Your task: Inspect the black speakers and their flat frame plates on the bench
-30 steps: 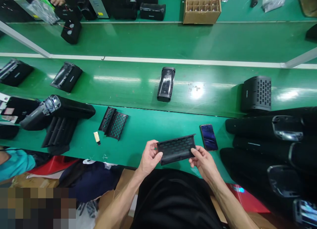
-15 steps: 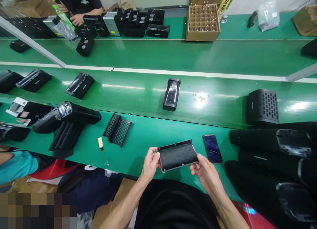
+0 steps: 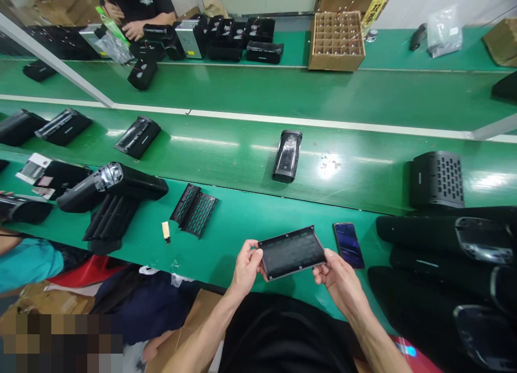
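Observation:
Between my hands, above the green table's near edge, is a black rectangular plastic panel (image 3: pixel 291 253) with small clips along its rim. Its left end is gripped by my left hand (image 3: pixel 247 265), thumb on top. My right hand (image 3: pixel 339 273) pinches the right end between thumb and fingers. To the right of the panel lies a dark smartphone (image 3: pixel 348 245). Two black perforated grille panels (image 3: pixel 195 210) rest on the table to the left, beside a small gold-coloured USB stick (image 3: pixel 166 232).
A black speaker-like unit (image 3: pixel 287 155) stands on the belt ahead, a perforated black housing (image 3: pixel 438 180) further right. Black housings (image 3: pixel 428 260) are piled at my right, others (image 3: pixel 133 184) at left. A co-worker (image 3: pixel 139 12) stands across the line near a partitioned carton (image 3: pixel 337 66).
The view has shifted slightly, so the belt items appear a little further right. Both hands keep hold of the panel, which has barely moved.

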Available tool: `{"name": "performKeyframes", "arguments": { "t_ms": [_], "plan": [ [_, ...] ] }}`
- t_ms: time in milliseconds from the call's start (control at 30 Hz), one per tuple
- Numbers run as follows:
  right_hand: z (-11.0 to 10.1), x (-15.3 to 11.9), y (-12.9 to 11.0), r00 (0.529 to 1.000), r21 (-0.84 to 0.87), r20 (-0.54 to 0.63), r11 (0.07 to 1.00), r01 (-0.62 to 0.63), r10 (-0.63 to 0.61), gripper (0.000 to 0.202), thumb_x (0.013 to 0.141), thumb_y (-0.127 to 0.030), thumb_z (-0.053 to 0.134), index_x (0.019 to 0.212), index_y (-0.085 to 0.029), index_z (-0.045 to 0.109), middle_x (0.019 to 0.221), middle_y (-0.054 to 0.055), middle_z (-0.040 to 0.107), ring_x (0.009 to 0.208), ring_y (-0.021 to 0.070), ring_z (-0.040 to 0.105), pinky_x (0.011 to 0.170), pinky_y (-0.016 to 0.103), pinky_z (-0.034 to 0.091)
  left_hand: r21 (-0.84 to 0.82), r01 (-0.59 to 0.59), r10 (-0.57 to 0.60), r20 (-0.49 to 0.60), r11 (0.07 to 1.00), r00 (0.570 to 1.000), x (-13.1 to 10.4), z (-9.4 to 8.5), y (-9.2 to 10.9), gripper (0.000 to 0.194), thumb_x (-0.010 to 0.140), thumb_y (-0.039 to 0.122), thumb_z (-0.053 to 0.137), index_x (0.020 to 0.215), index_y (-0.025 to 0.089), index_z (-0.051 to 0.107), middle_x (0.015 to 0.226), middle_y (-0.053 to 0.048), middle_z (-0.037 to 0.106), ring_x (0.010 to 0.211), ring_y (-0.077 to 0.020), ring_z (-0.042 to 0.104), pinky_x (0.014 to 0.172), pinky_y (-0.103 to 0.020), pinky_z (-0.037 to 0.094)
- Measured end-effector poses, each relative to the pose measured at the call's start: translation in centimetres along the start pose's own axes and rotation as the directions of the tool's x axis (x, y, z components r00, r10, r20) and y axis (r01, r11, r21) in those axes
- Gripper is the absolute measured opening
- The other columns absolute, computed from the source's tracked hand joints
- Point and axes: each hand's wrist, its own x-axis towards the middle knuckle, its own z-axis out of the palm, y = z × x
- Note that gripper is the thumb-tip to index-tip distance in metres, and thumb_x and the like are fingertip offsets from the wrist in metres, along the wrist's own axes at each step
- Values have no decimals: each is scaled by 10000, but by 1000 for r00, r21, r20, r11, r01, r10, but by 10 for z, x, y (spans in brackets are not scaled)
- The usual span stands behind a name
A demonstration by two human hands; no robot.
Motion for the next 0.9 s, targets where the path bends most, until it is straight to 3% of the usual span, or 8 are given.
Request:
{"name": "performKeyframes", "arguments": {
  "t_ms": [200, 533, 900],
  "plan": [
    [2, 0, -2, 1000, -11, -18, 1000, -3, 3, 477, 641, -562, 968, 758, -190, 693, 587, -10, 638, 533, 151, 651, 412, 227, 540, -24, 0, 0, 10, 1000, 1000, 2, -1, -2, 514, 843, 610, 737, 1039, 235, 444, 609, 99, 588, 409, -126, 588, 375, -239, 525],
    [3, -2, 0, 1000, -4, -5, 1000, -22, 22, 472, 663, -555, 961, 747, -200, 661, 546, -51, 548, 536, 144, 651, 421, 218, 539, 22, -17, 18, -18, 1000, 1000, 5, -2, -3, 538, 807, 617, 769, 1010, 233, 451, 610, 104, 576, 371, -117, 568, 344, -213, 470],
    [7, -3, -8, 1000, -22, 23, 1000, -10, 10, 496, 664, -558, 959, 806, -173, 681, 588, -3, 669, 511, 132, 630, 431, 212, 533, -148, -11, 19, 53, 989, 998, 1, -2, 2, 451, 891, 590, 709, 1033, 234, 470, 622, 79, 605, 421, -129, 594, 376, -234, 524]
  ]
}}
